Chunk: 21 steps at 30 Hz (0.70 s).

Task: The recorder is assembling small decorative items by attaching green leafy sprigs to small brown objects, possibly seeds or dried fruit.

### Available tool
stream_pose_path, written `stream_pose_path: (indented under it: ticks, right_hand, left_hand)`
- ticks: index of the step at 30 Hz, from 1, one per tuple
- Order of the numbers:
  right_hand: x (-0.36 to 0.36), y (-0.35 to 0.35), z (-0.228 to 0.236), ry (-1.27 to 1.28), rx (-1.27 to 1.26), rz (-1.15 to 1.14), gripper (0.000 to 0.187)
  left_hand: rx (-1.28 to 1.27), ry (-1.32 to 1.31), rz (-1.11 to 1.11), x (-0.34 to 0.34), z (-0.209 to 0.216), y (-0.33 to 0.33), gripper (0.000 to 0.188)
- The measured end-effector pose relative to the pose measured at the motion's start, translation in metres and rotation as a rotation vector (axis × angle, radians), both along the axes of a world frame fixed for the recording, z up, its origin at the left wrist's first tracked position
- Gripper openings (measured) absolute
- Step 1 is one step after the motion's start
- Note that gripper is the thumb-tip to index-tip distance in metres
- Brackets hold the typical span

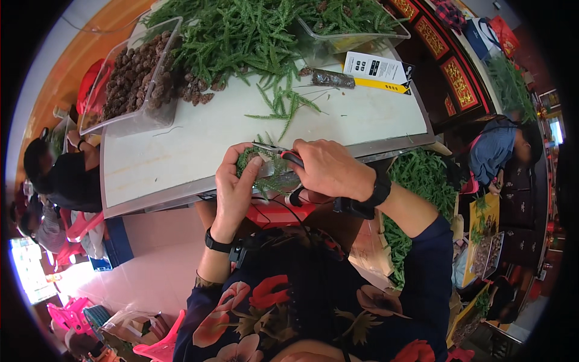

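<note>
Near the front edge of the white-topped table (199, 142), my left hand (231, 187) pinches a small bundle of green artificial sprigs (245, 159) between thumb and fingers. Something brownish shows inside the bundle, too small to make out. My right hand (332, 169) is closed round needle-nose pliers (292, 156) with red and black handles. Their jaws point left and lie at the top of the bundle, close to my left fingertips; whether they grip anything cannot be told. A few loose green sprigs (288, 108) lie on the table just beyond my hands.
A clear bin (158, 114) of pinecones stands far left, beside a heap of green sprigs (235, 36). A bundle of dark wires (333, 78) and a printed card (377, 67) lie far right. More sprigs (422, 187) fill a carton by my right arm. Other people sit left and right.
</note>
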State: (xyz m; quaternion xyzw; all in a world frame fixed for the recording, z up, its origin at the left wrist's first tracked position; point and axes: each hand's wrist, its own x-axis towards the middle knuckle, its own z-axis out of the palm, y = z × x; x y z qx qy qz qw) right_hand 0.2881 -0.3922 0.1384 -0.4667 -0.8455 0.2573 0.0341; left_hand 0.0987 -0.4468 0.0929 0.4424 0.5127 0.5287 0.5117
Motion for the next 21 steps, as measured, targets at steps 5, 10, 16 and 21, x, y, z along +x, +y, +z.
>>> stream_pose_path:
  ticks: [5, 10, 16, 21]
  right_hand:
    - [-0.008, -0.011, -0.005, -0.031, -0.002, -0.073, 0.023]
    - [0.004, -0.003, -0.008, 0.14, 0.018, -0.034, 0.025]
    - [0.002, -0.001, -0.004, 0.177, 0.017, -0.002, 0.026]
    - [-0.004, -0.002, -0.001, 0.134, 0.021, -0.02, 0.027]
  left_hand:
    - [-0.028, -0.068, 0.017, 0.001, -0.001, 0.001, 0.024]
    - [0.03, -0.008, 0.024, -0.003, 0.0, 0.001, 0.023]
    - [0.062, 0.11, 0.075, -0.002, 0.004, 0.0, 0.022]
    - [0.093, 0.158, 0.126, -0.001, 0.002, -0.004, 0.022]
